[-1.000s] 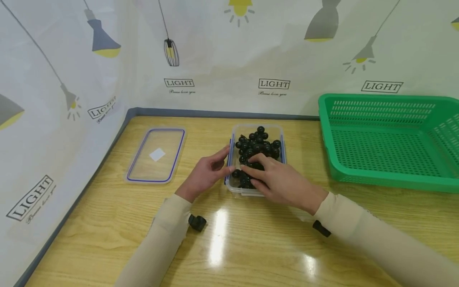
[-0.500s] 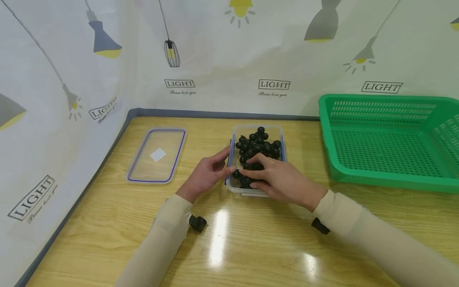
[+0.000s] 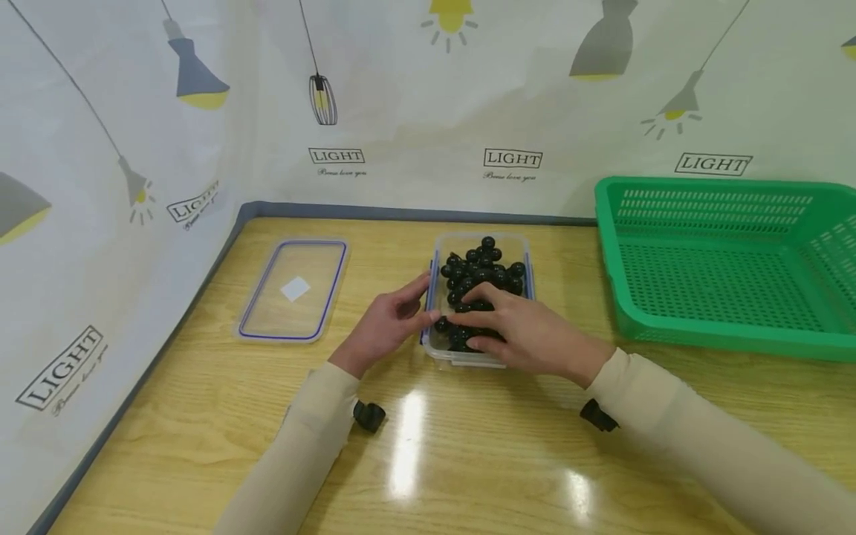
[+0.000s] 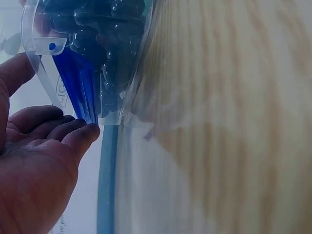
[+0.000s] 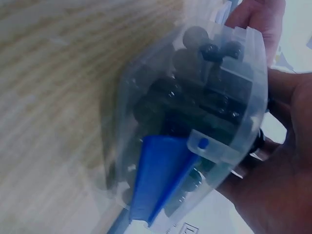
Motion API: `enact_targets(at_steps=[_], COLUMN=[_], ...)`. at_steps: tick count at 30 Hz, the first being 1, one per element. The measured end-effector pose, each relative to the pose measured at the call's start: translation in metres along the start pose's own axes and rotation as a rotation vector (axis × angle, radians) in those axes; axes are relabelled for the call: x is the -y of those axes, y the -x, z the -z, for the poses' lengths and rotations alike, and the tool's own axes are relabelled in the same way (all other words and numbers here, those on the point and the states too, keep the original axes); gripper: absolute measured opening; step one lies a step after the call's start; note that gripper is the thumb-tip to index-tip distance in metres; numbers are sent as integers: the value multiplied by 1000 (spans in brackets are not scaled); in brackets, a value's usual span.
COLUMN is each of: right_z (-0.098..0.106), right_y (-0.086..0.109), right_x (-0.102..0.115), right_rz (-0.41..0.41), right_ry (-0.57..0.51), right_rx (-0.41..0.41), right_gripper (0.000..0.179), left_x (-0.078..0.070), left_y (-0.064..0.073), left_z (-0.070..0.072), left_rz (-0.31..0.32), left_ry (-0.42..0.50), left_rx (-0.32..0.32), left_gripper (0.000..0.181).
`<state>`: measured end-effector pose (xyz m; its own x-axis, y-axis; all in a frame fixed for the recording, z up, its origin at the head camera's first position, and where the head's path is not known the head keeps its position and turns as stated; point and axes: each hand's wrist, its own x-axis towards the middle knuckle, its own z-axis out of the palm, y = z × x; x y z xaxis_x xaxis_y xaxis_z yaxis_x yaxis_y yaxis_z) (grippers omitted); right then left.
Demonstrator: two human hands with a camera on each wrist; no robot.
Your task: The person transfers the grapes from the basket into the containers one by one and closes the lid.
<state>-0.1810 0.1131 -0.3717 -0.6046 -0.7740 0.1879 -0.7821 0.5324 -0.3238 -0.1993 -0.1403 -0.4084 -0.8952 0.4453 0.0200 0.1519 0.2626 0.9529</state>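
Observation:
Dark round grapes (image 3: 481, 275) in a bunch fill a clear plastic container (image 3: 444, 238) with blue side latches. My right hand (image 3: 531, 334) reaches over its near right rim, bent fingers spread and touching the grapes; in the right wrist view the fingertips are hidden behind the container wall. Against the container's left side rests my left hand (image 3: 388, 323), thumb at the rim. In the left wrist view, that hand's extended fingers (image 4: 80, 139) touch the hanging blue latch (image 4: 78, 85). A clear lid (image 3: 314, 316) with a blue seal lies farther left, apart from both hands.
On the right stands a green perforated basket (image 3: 625, 312). The wooden table (image 3: 468, 453) ends at the back against a printed sheet (image 3: 421, 111), which also covers the left side. Black straps (image 3: 368, 416) sit at the wrists.
The right hand's fingers have shifted slightly over the near grapes. The left hand, container and lid stay in place.

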Motion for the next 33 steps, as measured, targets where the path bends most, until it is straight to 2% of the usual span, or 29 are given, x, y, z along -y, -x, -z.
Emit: enact_targets(at_steps=[3, 6, 9, 10, 13, 15, 20, 23, 25, 27, 31, 33], right_z=[2, 4, 7, 8, 11, 11, 2, -9, -18, -28, -51, -63], right_y=[0, -1, -6, -9, -24, -38, -82, -107, -122, -135, -157, -165], right_x=[2, 7, 17, 21, 36, 49, 82, 97, 106, 113, 117, 114], right_rz=[-22, -62, -111, -130, -183, -217, -241, -260, -318, -403, -564, -622], right_ry=[-17, -16, -15, -18, -84, -156, -418, -606, -739, -852, -993, -1010], right_rx=[0, -26, -79, -98, -122, -107, -46, -41, -54, -88, -175, -210], right_gripper=[42, 46, 51, 52, 56, 59, 66, 69, 73, 75, 76, 76], left_x=[-2, -4, -8, -13, -17, -21, -25, -28, -26, -23, -10, -2], left_y=[0, 3, 6, 8, 10, 13, 21, 28, 33, 36, 39, 41], left_z=[0, 4, 14, 18, 36, 50, 93, 119, 136, 150, 173, 181], left_rz=[0, 8, 22, 17, -5, -12, 1, 48, 93, 150, 251, 308], left_ry=[-64, -116, -118, -109, -118, -133, -205, -228, -229, -248, -306, -353], left_rx=[-8, -44, -100, -113, -164, -197, -299, -357, -384, -451, -516, -499], left_gripper=[65, 63, 59, 57, 56, 56, 58, 59, 61, 62, 65, 70])
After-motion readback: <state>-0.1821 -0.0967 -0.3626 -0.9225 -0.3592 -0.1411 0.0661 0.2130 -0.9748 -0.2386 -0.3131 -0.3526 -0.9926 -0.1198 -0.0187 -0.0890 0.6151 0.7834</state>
